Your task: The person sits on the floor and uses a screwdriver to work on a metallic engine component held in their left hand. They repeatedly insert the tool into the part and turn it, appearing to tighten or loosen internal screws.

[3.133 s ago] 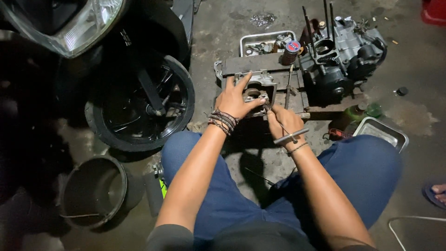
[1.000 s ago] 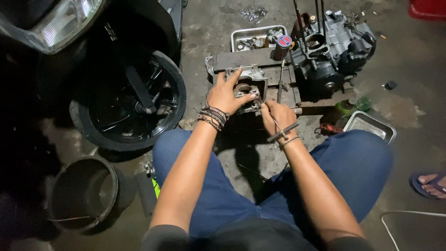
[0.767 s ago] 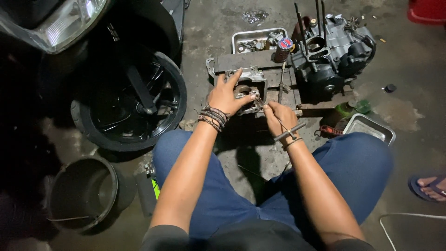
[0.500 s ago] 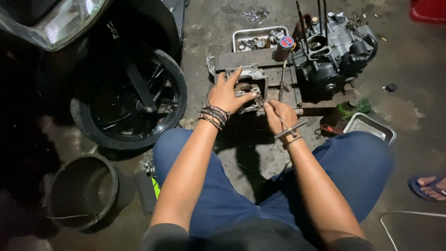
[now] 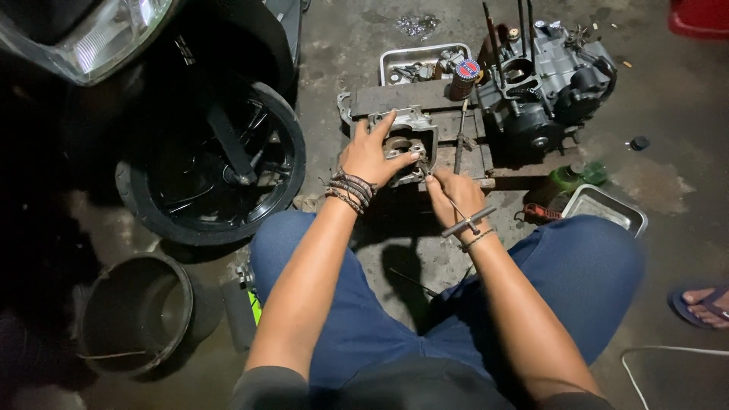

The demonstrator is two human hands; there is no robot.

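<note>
The grey cast-metal cylinder head (image 5: 406, 144), lying on the floor, is steadied under the clasping left hand (image 5: 373, 156) so the thin T-handled metal tool (image 5: 456, 209), gripped in the right hand (image 5: 454, 199) just beside, can be worked into it.

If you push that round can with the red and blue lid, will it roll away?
Probably not while upright: the small can stands on its flat bottom on the wooden block. It looks light, so a hard shove might tip it, and on its round side it would likely roll. The metal tray beside it could stop it.
</note>
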